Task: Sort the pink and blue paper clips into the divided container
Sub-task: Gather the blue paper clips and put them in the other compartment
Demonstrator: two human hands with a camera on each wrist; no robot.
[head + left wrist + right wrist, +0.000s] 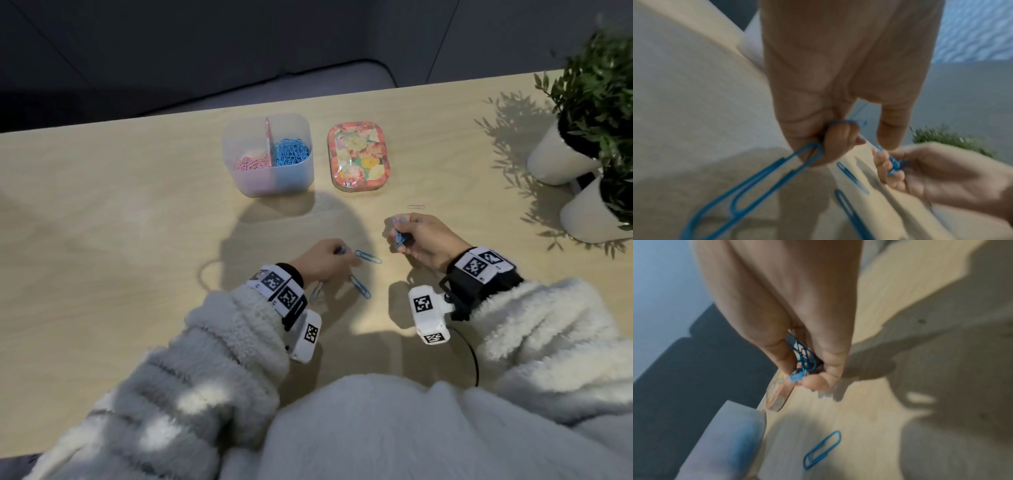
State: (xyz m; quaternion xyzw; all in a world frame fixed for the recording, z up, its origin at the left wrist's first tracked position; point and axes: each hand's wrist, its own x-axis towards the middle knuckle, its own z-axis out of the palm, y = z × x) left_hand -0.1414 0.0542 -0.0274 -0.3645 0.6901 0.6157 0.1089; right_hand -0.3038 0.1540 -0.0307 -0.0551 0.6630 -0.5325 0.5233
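The clear divided container [236, 137] stands at the back, with pink clips [251, 163] in its left half and blue clips [292, 152] in its right half. My left hand [337, 263] rests low on the table and pinches a blue clip [748, 186] in its curled fingers [840, 138]. Two loose blue clips [368, 257] [359, 287] lie beside its fingertips. My right hand [402, 240] hovers to the right, gripping a bunch of blue clips [804, 360]. One pink clip [416, 207] lies just beyond it.
A floral tin [358, 154] sits right of the container. Two white pots with green plants [561, 157] [594, 214] stand at the table's right edge. A dark seat lies beyond the far edge. My fleece sleeves cover the near table.
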